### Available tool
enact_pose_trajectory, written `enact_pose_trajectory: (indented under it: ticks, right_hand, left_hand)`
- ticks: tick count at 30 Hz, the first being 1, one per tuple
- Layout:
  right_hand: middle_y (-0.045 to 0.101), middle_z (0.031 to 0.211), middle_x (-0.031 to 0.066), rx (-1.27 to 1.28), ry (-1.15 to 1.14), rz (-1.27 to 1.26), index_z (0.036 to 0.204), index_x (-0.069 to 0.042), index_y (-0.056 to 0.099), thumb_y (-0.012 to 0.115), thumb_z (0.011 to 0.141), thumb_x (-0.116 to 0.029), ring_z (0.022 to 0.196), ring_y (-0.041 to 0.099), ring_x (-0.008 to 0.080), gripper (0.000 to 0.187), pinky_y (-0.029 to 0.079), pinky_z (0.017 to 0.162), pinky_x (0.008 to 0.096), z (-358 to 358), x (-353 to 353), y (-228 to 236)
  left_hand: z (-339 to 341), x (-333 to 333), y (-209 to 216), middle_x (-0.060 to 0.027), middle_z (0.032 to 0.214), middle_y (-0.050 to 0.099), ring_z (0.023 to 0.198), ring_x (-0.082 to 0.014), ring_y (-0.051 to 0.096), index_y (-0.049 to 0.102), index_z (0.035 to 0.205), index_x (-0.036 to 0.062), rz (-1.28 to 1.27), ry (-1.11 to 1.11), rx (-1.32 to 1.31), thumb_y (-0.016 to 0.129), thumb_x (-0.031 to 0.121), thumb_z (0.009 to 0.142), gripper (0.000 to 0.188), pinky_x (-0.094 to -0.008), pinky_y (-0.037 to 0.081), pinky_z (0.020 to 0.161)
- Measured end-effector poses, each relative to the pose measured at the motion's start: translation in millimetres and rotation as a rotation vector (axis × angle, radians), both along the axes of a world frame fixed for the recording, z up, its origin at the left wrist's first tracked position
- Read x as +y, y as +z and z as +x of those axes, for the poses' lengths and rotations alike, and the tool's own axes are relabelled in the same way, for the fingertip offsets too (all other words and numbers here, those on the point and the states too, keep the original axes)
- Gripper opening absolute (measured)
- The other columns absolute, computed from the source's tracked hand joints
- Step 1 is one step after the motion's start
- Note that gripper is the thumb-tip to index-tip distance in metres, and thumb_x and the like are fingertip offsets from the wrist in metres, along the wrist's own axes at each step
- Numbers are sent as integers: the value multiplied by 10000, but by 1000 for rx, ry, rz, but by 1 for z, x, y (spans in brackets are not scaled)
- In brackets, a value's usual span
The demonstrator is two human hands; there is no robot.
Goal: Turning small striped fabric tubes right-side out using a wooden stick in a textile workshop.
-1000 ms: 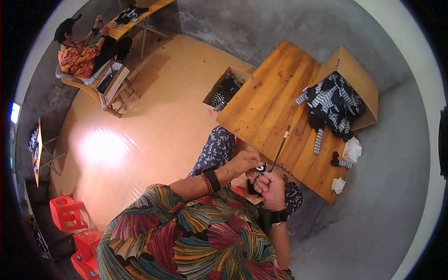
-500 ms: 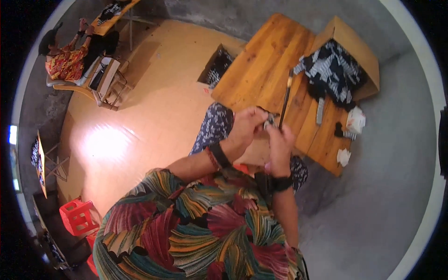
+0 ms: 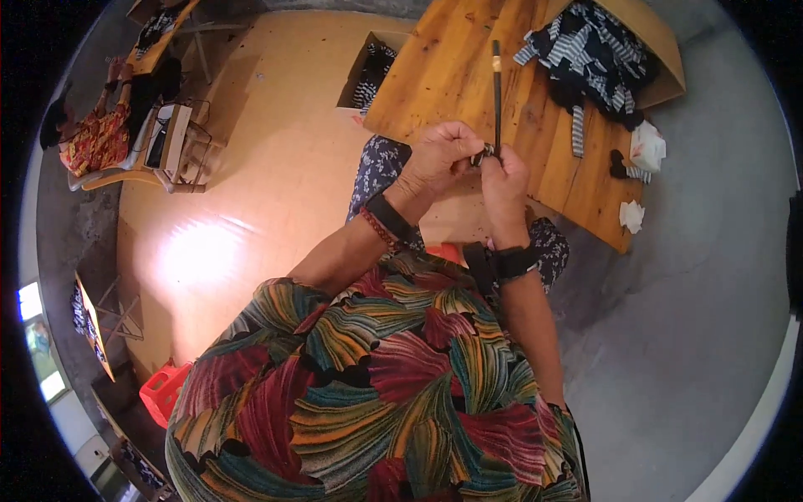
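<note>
In front of my lap, both hands come together over the near edge of the wooden table. My left hand pinches a small black-and-white striped fabric piece between thumb and fingers. Close beside it, my right hand is closed around the lower end of a thin dark stick, which has a light band near its tip. The stick points away from me, nearly upright in the view. Fingers cover most of the fabric, so its shape is hidden.
On the table, a cardboard box spills striped fabric pieces. To its right sit a white packet and crumpled white paper. Another box stands on the floor. A person sits far left; a red stool is nearer.
The view has shifted, so the table sits higher. My hands stay together; the stick has swung from leaning right to nearly upright.
</note>
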State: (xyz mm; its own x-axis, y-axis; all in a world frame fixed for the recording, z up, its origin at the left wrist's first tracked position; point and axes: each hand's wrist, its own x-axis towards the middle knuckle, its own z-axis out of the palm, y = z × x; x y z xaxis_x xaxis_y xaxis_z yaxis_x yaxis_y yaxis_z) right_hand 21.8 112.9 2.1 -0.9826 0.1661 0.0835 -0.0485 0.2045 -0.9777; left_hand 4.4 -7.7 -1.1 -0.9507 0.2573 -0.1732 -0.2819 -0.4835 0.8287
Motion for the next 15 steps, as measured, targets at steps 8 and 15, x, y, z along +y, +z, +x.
enact_pose_trajectory:
  ticks: [8, 15]
  right_hand:
    - [477, 551, -5, -583, 109, -499, 748, -15, 569, 497, 768, -57, 386, 385, 67, 86, 267, 341, 216, 12, 22, 2]
    - [450, 559, -10, -559, 83, -663, 684, -55, 517, 540, 747, -39, 384, 327, 50, 69, 213, 343, 210, 13, 31, 14]
  left_hand:
    - [17, 10, -15, -5, 690, 550, 442, -67, 462, 499, 861, 86, 38, -107, -65, 615, 7, 739, 186, -180, 347, 367]
    - [8, 8, -4, -33, 670, 564, 455, -91, 497, 497, 871, 72, 19, -122, -161, 628, -22, 697, 238, -181, 335, 365]
